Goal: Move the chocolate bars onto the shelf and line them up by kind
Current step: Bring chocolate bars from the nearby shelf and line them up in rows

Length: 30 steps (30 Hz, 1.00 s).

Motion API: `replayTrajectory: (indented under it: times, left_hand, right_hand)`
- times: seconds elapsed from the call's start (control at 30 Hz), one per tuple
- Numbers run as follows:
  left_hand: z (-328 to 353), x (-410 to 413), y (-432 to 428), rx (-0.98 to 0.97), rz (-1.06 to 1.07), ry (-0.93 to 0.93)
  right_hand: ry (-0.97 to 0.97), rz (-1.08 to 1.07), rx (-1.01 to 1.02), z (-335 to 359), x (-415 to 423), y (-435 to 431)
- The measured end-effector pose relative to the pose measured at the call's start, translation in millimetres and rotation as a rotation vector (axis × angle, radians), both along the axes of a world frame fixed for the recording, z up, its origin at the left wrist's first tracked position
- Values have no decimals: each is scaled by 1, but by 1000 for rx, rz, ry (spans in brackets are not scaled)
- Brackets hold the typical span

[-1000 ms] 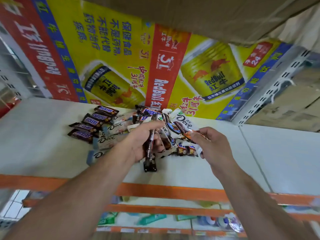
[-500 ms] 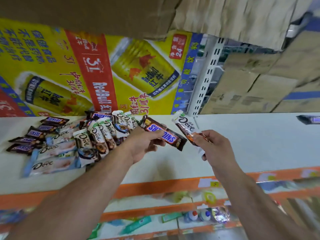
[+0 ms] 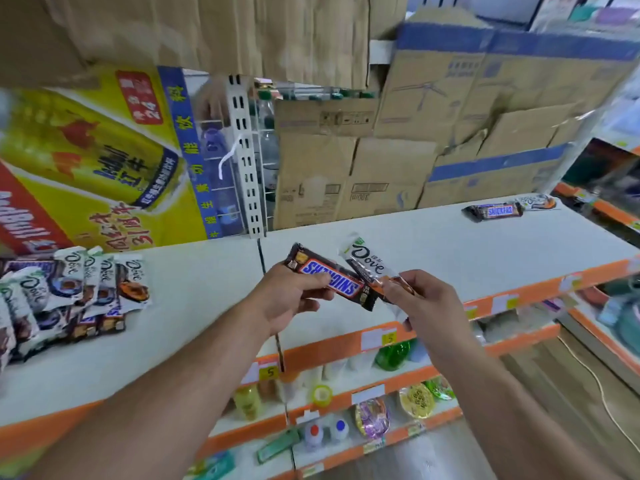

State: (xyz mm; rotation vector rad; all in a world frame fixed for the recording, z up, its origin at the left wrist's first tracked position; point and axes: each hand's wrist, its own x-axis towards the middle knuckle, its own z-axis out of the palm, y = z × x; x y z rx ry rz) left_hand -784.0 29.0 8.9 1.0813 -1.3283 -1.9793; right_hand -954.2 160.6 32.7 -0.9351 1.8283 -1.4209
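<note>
My left hand [image 3: 289, 297] grips a brown Snickers bar [image 3: 332, 280] above the white shelf [image 3: 433, 244]. Beside it, my right hand [image 3: 420, 296] pinches the lower end of a white Dove bar [image 3: 367, 261], which tilts up to the left. The two bars nearly touch. A pile of Dove and Snickers bars [image 3: 72, 296] lies on the shelf at the far left. At the far right of the shelf a lone Snickers bar [image 3: 495, 211] lies next to a Dove bar [image 3: 538, 201].
Cardboard boxes [image 3: 398, 150] stack behind the shelf. A yellow drink poster [image 3: 86, 161] covers the back left, next to a white slotted upright [image 3: 246, 157]. Orange-edged lower shelves [image 3: 346, 396] hold bottles and small goods. Another rack stands at the right.
The view has swung right, away from the pile. Both hands lifted a bar off the pile and carried them rightward over the bare shelf; the far-right bars came into view.
</note>
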Motion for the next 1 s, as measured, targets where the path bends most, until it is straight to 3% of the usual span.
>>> replayTrajectory:
  times: [0.37,0.67,0.87,1.0]
  left_hand:
    - [-11,-150,-19,29,-152,-89]
    - [-5,-261,-55,103,-464,-135]
    - [-5,-317,-79,-23,-636,-176]
    - [-14,-351,-85,-96,-628,-235]
  right_hand:
    - [-46,-191,36,-10,-114,22]
    - [-16,-349,72,-9,-198,-10]
    - [-60,-408,63,-11,-247,-27]
    - [-81,-411,72,-19,-280,-30]
